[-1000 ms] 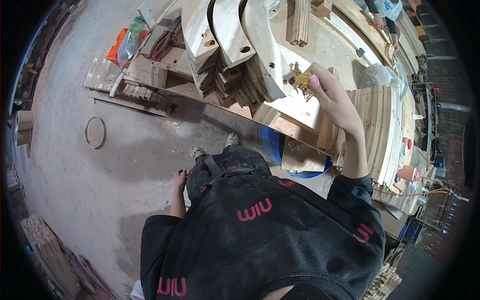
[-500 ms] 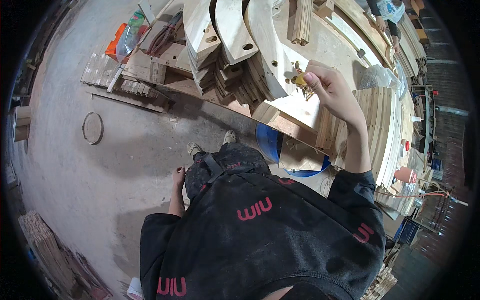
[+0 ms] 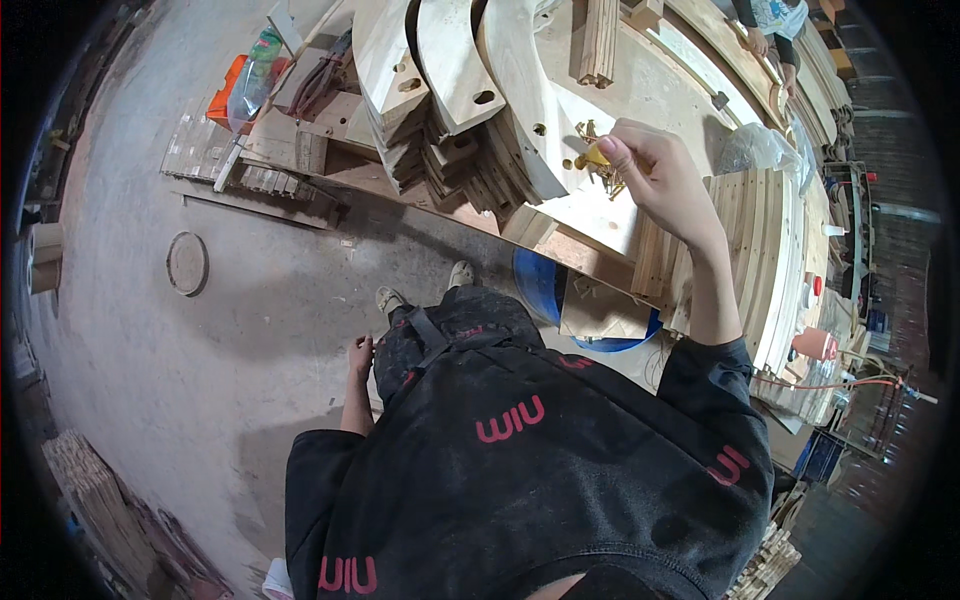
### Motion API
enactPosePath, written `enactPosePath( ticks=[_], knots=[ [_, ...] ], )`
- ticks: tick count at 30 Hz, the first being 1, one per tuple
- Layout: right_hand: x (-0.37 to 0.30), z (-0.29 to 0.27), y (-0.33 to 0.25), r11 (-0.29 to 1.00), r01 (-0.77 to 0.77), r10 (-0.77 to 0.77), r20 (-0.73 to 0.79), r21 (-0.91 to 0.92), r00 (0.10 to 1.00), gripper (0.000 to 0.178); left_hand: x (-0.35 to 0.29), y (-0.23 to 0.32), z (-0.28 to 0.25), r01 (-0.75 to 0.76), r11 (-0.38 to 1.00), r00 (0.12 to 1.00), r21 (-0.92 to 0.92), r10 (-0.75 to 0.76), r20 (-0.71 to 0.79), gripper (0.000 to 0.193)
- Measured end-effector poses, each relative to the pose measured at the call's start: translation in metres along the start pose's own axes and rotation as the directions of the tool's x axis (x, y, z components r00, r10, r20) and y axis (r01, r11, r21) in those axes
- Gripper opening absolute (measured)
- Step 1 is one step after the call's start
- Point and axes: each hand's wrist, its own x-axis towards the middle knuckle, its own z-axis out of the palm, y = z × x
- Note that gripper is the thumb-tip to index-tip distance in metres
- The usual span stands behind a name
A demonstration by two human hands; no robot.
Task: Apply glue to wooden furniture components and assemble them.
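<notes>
My right hand [image 3: 655, 180] is closed in a pinch on a small yellow piece [image 3: 597, 157], partly hidden by the thumb and fingers; its exact kind is unclear. It hovers by a pile of brass-coloured screws [image 3: 612, 182] on the pale wood of the workbench. Just left of them stand stacks of curved wooden boards [image 3: 525, 95] with drilled holes at their ends. At my left side my left hand [image 3: 361, 357] hangs low over the floor, its fingers curled and nothing visible in them.
A blue tub [image 3: 538, 285] sits under the bench edge. Stacked wooden slats [image 3: 755, 240] lie beside my right forearm, with a clear plastic bag [image 3: 757, 150] behind. At the far right another person's hands [image 3: 770, 50] are near long curved boards. A round disc [image 3: 187, 263] rests on the floor.
My right hand has shifted slightly over the screws, still pinching the yellow piece. The curved board stacks appear a little further left in the picture. My left hand stays low at my side.
</notes>
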Motion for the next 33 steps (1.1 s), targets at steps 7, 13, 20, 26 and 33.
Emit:
enactPosePath(
  ticks=[7,13,20,26,33],
  knots=[
    [-0.001,0.001,0.004,0.999,-0.044,0.044,-0.067,-0.011,0.997,0.039,-0.002,0.004,0.004,0.094,0.993,0.995,-0.071,-0.093,0.019,0.043],
    [-0.003,-0.002,0.035,0.883,-0.215,0.219,0.037,0.418,0.975,0.051,-0.005,0.01,0.014,0.115,0.989,0.993,-0.095,-0.112,0.032,0.047],
    [0.026,0.006,0.084,0.169,-0.33,-0.048,0.342,0.929,0.939,0.038,0.017,-0.031,0.041,0.0,0.998,0.99,-0.061,-0.009,-0.141,0.045],
    [0.069,0.005,0.09,-0.237,-0.146,-0.079,0.131,0.96,0.988,0.03,0.001,0.005,0.052,-0.077,0.997,0.98,-0.008,0.074,-0.183,0.044],
    [0.12,-0.014,0.09,-0.179,-0.182,-0.15,0.156,0.967,0.976,0.03,0.03,0.003,0.034,0.051,0.978,0.997,-0.203,-0.06,-0.04,0.048]
  ],
)
